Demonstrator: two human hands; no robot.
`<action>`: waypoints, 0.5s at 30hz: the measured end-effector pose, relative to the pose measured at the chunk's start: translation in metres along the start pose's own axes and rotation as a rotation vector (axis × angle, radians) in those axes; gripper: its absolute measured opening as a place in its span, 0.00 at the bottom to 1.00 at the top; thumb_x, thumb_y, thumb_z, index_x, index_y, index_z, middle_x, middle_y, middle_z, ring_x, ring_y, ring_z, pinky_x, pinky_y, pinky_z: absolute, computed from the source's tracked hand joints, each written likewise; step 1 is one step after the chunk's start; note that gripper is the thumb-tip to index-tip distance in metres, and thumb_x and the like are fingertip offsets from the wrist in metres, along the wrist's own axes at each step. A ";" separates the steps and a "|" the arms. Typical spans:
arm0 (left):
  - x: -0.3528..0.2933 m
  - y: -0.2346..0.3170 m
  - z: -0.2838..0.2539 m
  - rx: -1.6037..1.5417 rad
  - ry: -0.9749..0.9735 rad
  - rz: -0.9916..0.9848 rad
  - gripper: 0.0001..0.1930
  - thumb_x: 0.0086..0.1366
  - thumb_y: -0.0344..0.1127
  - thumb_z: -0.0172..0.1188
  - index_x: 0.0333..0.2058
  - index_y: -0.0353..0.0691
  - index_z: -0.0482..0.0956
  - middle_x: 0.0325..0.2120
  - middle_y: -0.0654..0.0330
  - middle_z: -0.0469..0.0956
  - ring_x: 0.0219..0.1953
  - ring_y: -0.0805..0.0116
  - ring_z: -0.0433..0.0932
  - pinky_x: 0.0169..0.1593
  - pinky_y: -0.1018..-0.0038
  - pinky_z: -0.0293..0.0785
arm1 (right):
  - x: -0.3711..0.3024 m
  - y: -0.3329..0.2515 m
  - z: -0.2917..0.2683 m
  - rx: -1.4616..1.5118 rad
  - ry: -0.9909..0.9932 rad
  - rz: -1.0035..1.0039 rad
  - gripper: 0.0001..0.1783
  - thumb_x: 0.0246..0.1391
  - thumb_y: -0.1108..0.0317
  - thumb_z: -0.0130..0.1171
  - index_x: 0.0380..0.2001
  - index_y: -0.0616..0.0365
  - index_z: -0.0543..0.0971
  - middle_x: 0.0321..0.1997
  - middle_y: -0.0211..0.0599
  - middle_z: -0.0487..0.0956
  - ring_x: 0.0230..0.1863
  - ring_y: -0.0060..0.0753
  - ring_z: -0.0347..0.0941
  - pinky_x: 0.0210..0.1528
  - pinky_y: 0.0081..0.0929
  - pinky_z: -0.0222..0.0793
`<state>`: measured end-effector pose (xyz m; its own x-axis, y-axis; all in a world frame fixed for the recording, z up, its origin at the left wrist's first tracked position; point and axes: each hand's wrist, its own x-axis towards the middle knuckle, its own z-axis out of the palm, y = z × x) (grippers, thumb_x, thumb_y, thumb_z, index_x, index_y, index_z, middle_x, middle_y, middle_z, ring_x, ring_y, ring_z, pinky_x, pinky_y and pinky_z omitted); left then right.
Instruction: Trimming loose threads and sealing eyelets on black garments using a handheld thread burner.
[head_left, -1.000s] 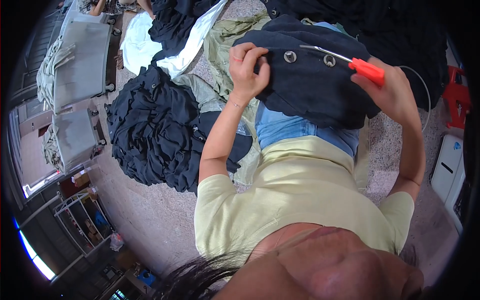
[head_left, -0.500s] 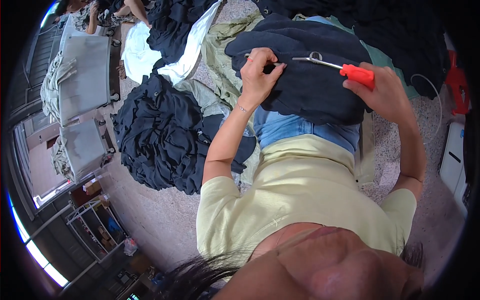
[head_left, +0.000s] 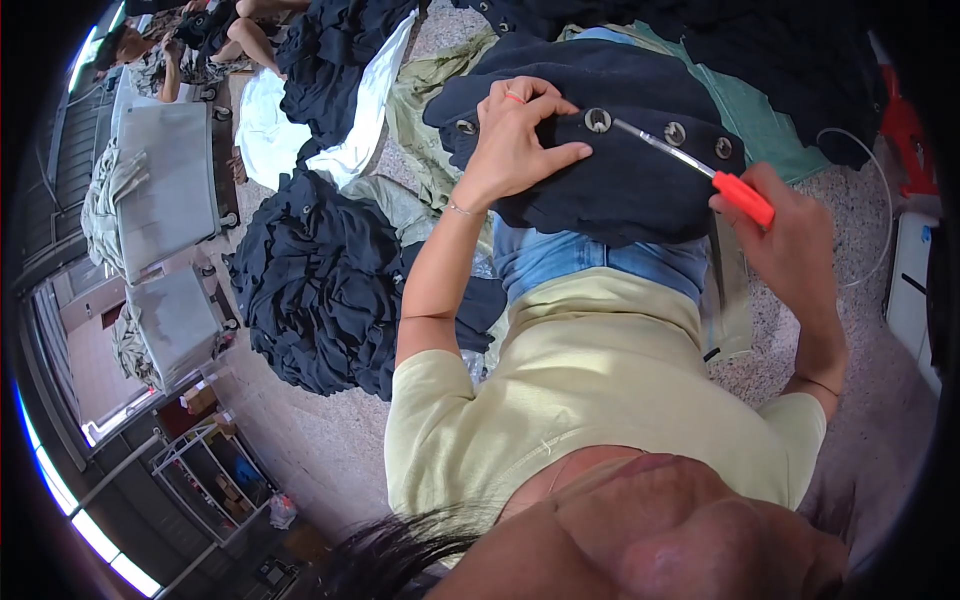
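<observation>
Black cloth (head_left: 610,190) lies bunched across my lap, with several round metal eyelets in a row along it. My left hand (head_left: 520,140) rests on this cloth, thumb stretched apart from the fingers, just left of one eyelet (head_left: 597,120). In my right hand (head_left: 790,225) is a red-handled tool (head_left: 743,200) with a long, thin metal shaft. Its tip points left and ends close beside that eyelet. Two more eyelets show to the right, near the shaft; another eyelet (head_left: 466,127) lies left of my left hand.
A heap of black cloth (head_left: 320,290) is on the floor at my left. Beyond it are a white sheet (head_left: 265,130) and grey wheeled carts (head_left: 168,180). Another person sits at the far left. A thin white cable (head_left: 888,210) curves at the right.
My left hand has gone from a pinch to thumb and fingers apart. The tool has shifted right and its tip has come away from the eyelet. More eyelets show now.
</observation>
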<state>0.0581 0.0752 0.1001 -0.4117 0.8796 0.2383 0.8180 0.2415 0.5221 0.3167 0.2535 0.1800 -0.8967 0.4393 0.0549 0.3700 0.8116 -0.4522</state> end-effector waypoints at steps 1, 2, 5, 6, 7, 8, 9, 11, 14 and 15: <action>-0.001 -0.004 -0.002 -0.065 -0.076 0.023 0.18 0.48 0.40 0.74 0.38 0.43 0.84 0.43 0.65 0.76 0.48 0.61 0.69 0.55 0.67 0.61 | -0.002 -0.007 -0.003 -0.012 0.000 -0.038 0.17 0.53 0.55 0.68 0.32 0.55 0.75 0.22 0.43 0.77 0.23 0.50 0.76 0.24 0.38 0.65; -0.002 -0.010 -0.001 -0.197 -0.108 -0.022 0.13 0.52 0.36 0.71 0.37 0.40 0.84 0.43 0.64 0.77 0.49 0.63 0.69 0.56 0.69 0.59 | -0.003 -0.007 0.000 -0.006 -0.001 -0.037 0.17 0.53 0.55 0.68 0.32 0.55 0.75 0.22 0.43 0.77 0.23 0.50 0.76 0.24 0.38 0.65; -0.001 -0.025 0.005 -0.464 -0.196 -0.069 0.09 0.57 0.32 0.67 0.37 0.37 0.83 0.44 0.63 0.77 0.50 0.65 0.69 0.56 0.70 0.60 | -0.008 -0.009 0.008 -0.071 0.056 -0.130 0.18 0.52 0.56 0.68 0.29 0.54 0.71 0.23 0.40 0.76 0.22 0.47 0.76 0.22 0.40 0.66; -0.001 -0.020 0.006 -0.555 -0.216 -0.174 0.07 0.61 0.30 0.64 0.36 0.32 0.82 0.43 0.62 0.77 0.50 0.67 0.69 0.57 0.71 0.60 | -0.009 -0.010 0.009 -0.097 0.051 -0.145 0.17 0.52 0.58 0.68 0.30 0.54 0.71 0.23 0.38 0.76 0.23 0.46 0.76 0.22 0.39 0.67; 0.000 -0.017 0.007 -0.556 -0.216 -0.173 0.07 0.61 0.30 0.64 0.36 0.32 0.82 0.43 0.62 0.77 0.50 0.67 0.69 0.57 0.71 0.60 | -0.010 -0.012 0.010 -0.124 0.046 -0.160 0.16 0.51 0.59 0.68 0.31 0.54 0.70 0.24 0.37 0.75 0.23 0.46 0.77 0.22 0.39 0.68; 0.001 -0.015 0.008 -0.545 -0.146 -0.199 0.07 0.62 0.30 0.64 0.35 0.31 0.82 0.40 0.63 0.77 0.47 0.70 0.70 0.54 0.74 0.61 | -0.011 -0.015 0.010 -0.125 0.047 -0.159 0.16 0.51 0.59 0.68 0.31 0.54 0.70 0.24 0.37 0.75 0.23 0.46 0.77 0.22 0.39 0.68; 0.001 -0.011 0.007 -0.531 -0.075 -0.226 0.07 0.63 0.30 0.63 0.35 0.31 0.82 0.37 0.65 0.78 0.44 0.74 0.71 0.52 0.76 0.63 | -0.012 -0.017 0.011 -0.146 0.059 -0.160 0.16 0.51 0.60 0.67 0.31 0.53 0.70 0.24 0.36 0.75 0.23 0.45 0.77 0.22 0.38 0.68; 0.000 -0.003 0.003 -0.707 -0.090 -0.374 0.07 0.64 0.31 0.63 0.34 0.31 0.82 0.34 0.67 0.78 0.40 0.78 0.71 0.48 0.80 0.64 | -0.014 -0.017 0.014 -0.167 0.074 -0.160 0.15 0.51 0.61 0.67 0.31 0.53 0.70 0.24 0.35 0.74 0.23 0.44 0.77 0.21 0.38 0.68; 0.001 0.016 -0.008 -0.913 -0.113 -0.536 0.08 0.66 0.32 0.62 0.33 0.32 0.83 0.30 0.70 0.78 0.33 0.84 0.71 0.41 0.85 0.65 | -0.018 -0.013 0.019 -0.229 0.133 -0.152 0.15 0.52 0.60 0.67 0.31 0.52 0.70 0.24 0.34 0.74 0.22 0.43 0.77 0.21 0.36 0.68; 0.000 0.020 -0.009 -0.941 -0.115 -0.558 0.08 0.67 0.33 0.62 0.33 0.33 0.83 0.29 0.71 0.78 0.30 0.86 0.70 0.37 0.87 0.64 | -0.021 -0.014 0.021 -0.218 0.127 -0.132 0.15 0.52 0.60 0.67 0.31 0.52 0.70 0.25 0.35 0.74 0.23 0.44 0.77 0.21 0.37 0.68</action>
<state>0.0706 0.0763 0.1183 -0.5484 0.7888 -0.2776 -0.1252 0.2508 0.9599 0.3254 0.2249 0.1666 -0.9079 0.3582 0.2177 0.3082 0.9225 -0.2325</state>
